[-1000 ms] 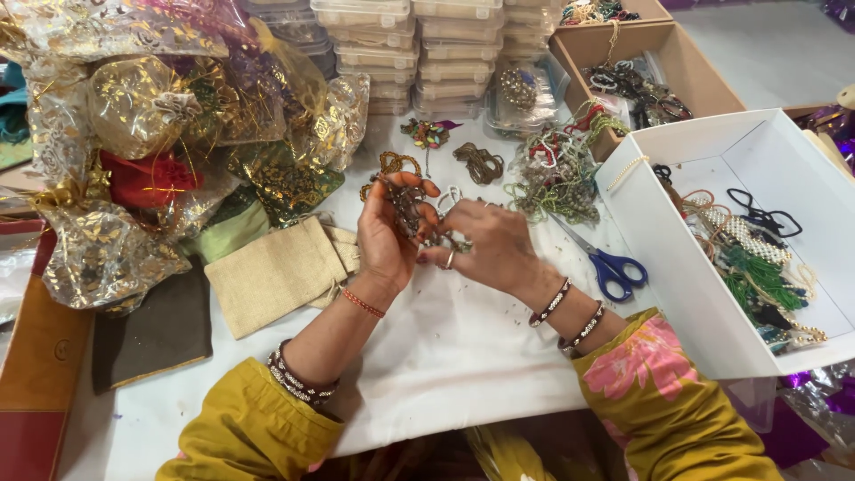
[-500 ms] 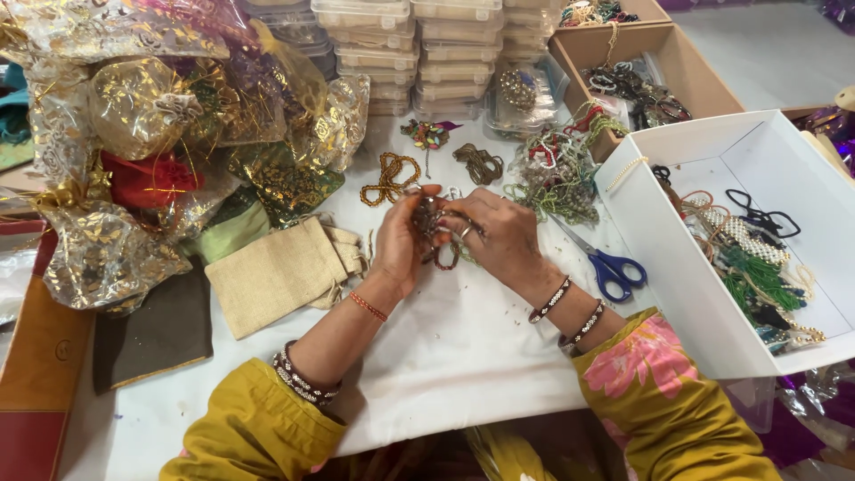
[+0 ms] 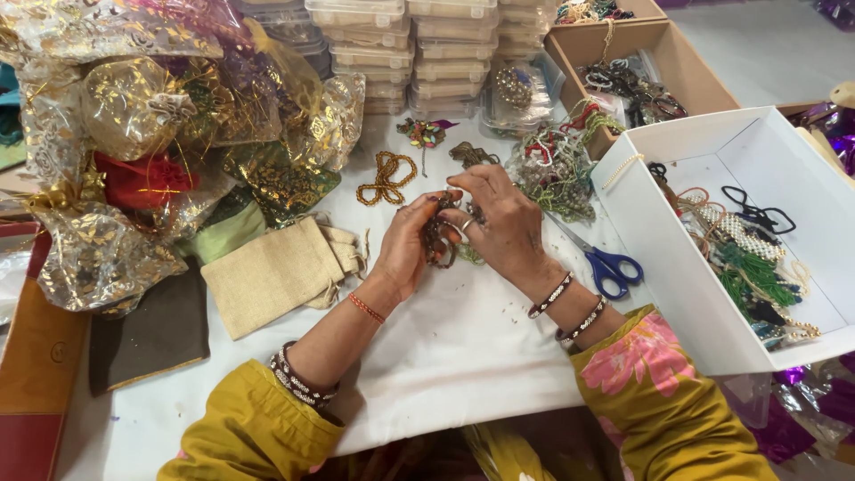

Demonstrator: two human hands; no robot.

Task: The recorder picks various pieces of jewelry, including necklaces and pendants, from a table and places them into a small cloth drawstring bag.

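Both hands meet over the white table (image 3: 463, 356): the left hand (image 3: 405, 254) and right hand (image 3: 499, 223) each pinch a dark beaded strand (image 3: 438, 239) between fingertips. Blue-handled scissors (image 3: 606, 265) lie just right; a beige pouch (image 3: 276, 272) lies left.

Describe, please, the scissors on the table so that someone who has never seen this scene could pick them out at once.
Start at the big white box on the right of the white cloth. Just off its near-left wall, beside the right hand and its bangled wrist, lie the scissors, blades pointing up towards the heap of beads. Their bright blue handle loops set them apart from the jewellery about them.
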